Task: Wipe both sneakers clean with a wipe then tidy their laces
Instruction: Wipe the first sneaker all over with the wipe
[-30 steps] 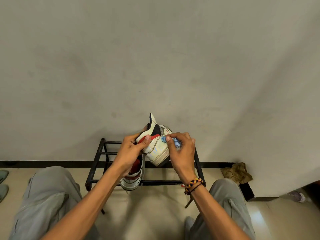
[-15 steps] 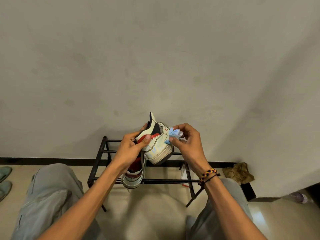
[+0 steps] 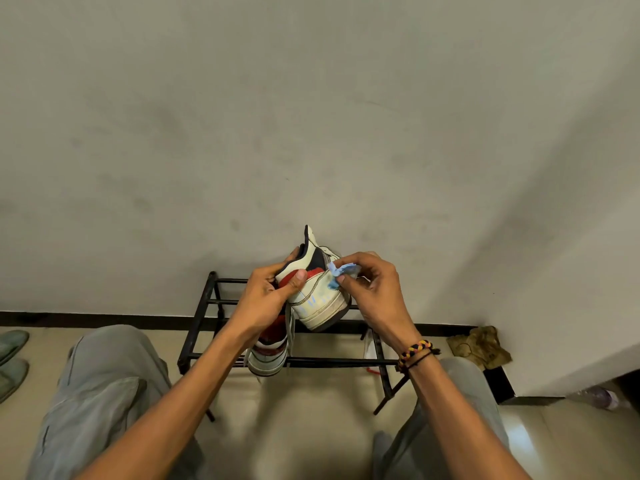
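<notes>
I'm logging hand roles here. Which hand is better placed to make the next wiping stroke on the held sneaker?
Right. The right hand already pinches the blue wipe against the sneaker; the left hand grips the sneaker.

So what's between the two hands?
In the head view, the held sneaker sits between them. The left hand grips its collar, and the right hand pinches a blue wipe against its side.
</notes>
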